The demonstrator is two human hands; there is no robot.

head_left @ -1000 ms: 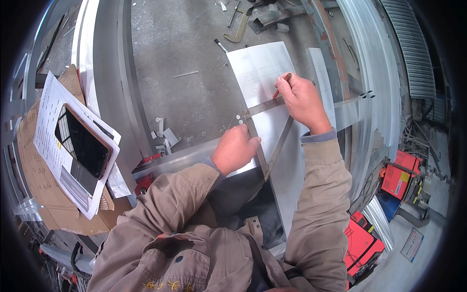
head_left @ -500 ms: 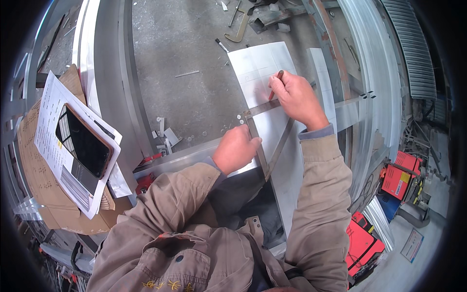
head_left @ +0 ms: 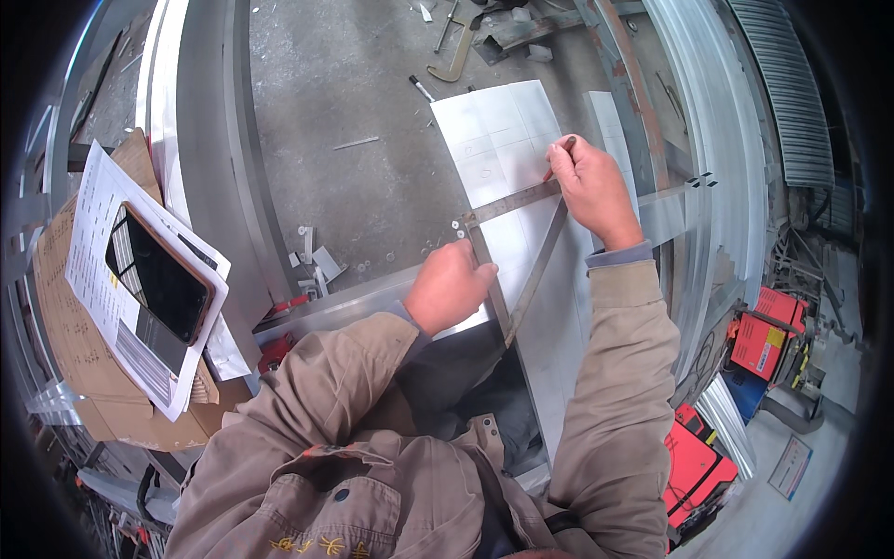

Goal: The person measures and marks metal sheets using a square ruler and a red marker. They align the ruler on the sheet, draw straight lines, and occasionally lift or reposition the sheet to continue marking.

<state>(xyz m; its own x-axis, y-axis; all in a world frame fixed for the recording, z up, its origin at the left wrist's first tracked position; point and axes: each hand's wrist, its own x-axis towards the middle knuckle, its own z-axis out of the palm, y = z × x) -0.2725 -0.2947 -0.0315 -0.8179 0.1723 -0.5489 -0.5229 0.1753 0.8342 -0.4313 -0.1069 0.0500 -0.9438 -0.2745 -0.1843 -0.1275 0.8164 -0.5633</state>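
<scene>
A triangular metal set square [head_left: 512,202] lies across a long white sheet panel [head_left: 498,121] with thin lines marked on it. My left hand [head_left: 452,287] is closed, its thumb pressed against the left leg of the square near the panel's edge. Its lower fingers are partly hidden. A reddish-brown pencil [head_left: 548,174] is pinched in my right hand [head_left: 596,196]. Its tip is close to the square's far edge, toward the right end. The fingers partly cover the pencil.
To the left, a phone [head_left: 163,275] rests on papers [head_left: 88,242] over cardboard [head_left: 70,345]. A marker [head_left: 422,88] and a clamp [head_left: 453,61] lie beyond the panel. Metal profiles [head_left: 209,140] run along the left, and red machines [head_left: 768,331] stand at the right.
My right hand has slid the pencil to the right along the square's far edge. My left hand and the square hold nearly the same place.
</scene>
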